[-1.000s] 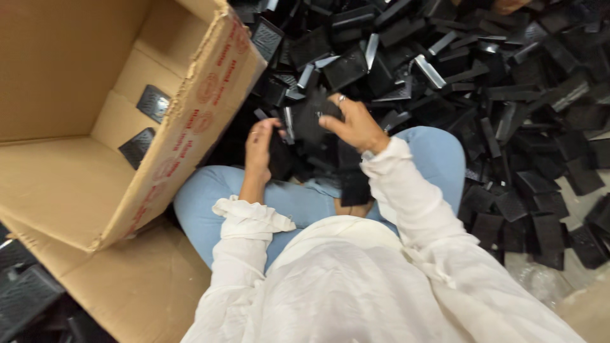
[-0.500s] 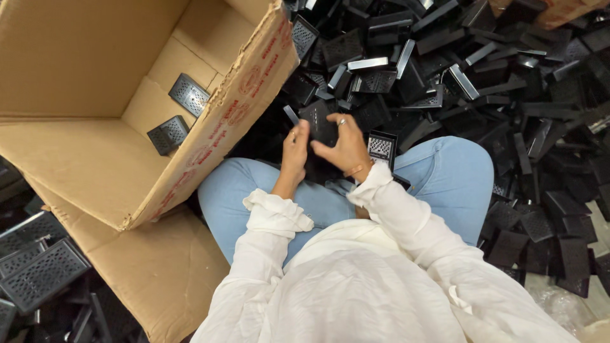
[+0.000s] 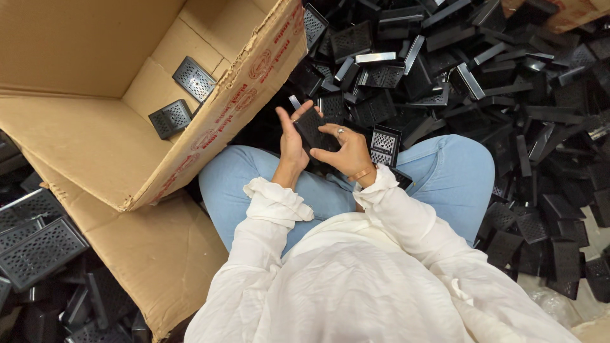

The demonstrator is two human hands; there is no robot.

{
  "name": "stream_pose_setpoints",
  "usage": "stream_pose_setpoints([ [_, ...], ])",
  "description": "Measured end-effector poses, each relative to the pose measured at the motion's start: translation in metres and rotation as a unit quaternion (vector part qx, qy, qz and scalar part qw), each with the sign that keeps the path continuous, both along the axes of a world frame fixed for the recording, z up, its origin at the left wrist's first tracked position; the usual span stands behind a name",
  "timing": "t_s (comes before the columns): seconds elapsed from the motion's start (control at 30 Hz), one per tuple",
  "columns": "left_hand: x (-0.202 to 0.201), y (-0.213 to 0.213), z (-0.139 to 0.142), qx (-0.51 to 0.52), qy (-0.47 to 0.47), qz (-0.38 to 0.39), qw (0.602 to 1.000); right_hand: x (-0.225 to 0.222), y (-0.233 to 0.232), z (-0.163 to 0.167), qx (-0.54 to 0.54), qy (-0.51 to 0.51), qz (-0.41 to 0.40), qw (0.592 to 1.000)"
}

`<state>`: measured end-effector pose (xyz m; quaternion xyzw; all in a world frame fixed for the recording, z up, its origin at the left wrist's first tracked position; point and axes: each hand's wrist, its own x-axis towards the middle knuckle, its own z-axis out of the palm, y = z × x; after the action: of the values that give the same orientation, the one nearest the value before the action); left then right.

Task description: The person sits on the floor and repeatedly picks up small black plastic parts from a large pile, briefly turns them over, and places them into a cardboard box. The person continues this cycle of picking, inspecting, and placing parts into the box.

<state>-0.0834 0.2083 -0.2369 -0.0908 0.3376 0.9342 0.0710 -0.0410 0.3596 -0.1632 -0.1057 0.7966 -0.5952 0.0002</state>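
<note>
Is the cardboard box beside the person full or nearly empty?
Nearly empty. The cardboard box lies open, and only two black perforated pieces show against its bare inner walls.

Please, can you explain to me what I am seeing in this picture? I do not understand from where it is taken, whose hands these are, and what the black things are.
The picture comes from a camera worn on a person's head, looking down. So you see the person's own white sleeves, blue trousers and two bare hands. The left hand and the right hand together hold one black perforated plastic piece above the lap. In front and to the right lies a big pile of black plastic pieces of a similar kind. On the left stands an open cardboard box, tipped toward the person, with two perforated pieces inside. More such pieces lie at the lower left.
</note>
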Motion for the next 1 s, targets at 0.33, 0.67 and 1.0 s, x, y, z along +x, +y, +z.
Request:
stream_pose_setpoints([
  [0.33,0.008,-0.009,0.014,0.028,0.06,0.005,0.998,0.004,0.007,-0.016,-0.241,-0.087,0.084,0.963],
  [0.67,0.033,-0.011,0.104,-0.042,0.174,-0.039,0.983,0.003,0.041,-0.012,-0.251,-0.206,0.071,0.943],
  [1.0,-0.051,-0.162,0.224,-0.661,0.289,0.391,0.571,-0.089,0.117,-0.05,0.329,0.144,-0.211,0.909],
])
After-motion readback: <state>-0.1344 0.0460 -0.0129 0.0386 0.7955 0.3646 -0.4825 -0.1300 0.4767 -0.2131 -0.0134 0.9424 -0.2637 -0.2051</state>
